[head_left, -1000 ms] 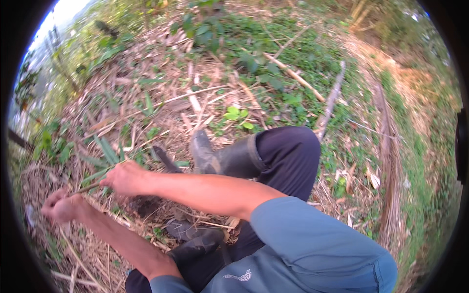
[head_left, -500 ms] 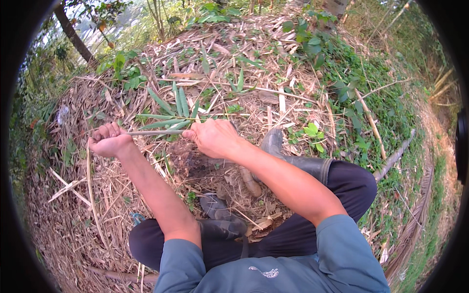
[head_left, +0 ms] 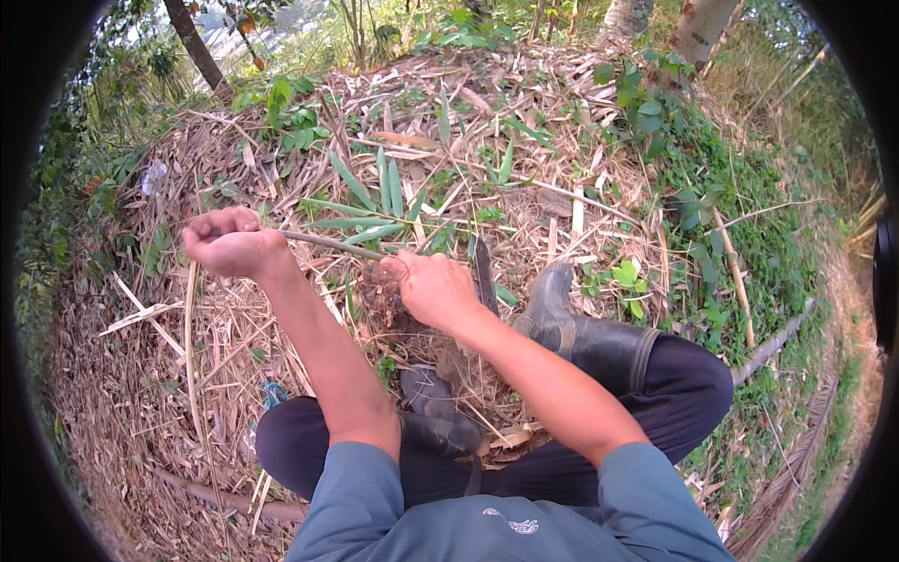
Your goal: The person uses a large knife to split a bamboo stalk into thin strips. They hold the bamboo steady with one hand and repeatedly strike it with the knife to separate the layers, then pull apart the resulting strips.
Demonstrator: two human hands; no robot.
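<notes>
My left hand (head_left: pixel 234 244) is closed round one end of a thin greenish-brown stick (head_left: pixel 332 245), palm turned up. My right hand (head_left: pixel 433 288) grips the stick's other end, its thumb lying along it. Between the two hands the stick slopes slightly down to the right. Close to the right of my right hand a dark flat blade (head_left: pixel 484 273) points away from me; whether that hand also holds it, I cannot tell. Beneath my left hand a long pale strip (head_left: pixel 192 365) runs down toward the ground. Under my right hand sits a brown, crumbly lump (head_left: pixel 382 302), partly hidden.
My dark boots (head_left: pixel 599 342) and bent legs frame the ground before me. Long green leaves (head_left: pixel 389 187) lie just beyond the stick. Dry bamboo litter (head_left: pixel 440 103) covers the slope. Trunks (head_left: pixel 698 33) stand at the back, and a grey branch (head_left: pixel 773 342) lies at right.
My right hand has moved nearer to me and to the right. The stick now slopes down to the right, and more of the dark blade shows. The view has shifted left.
</notes>
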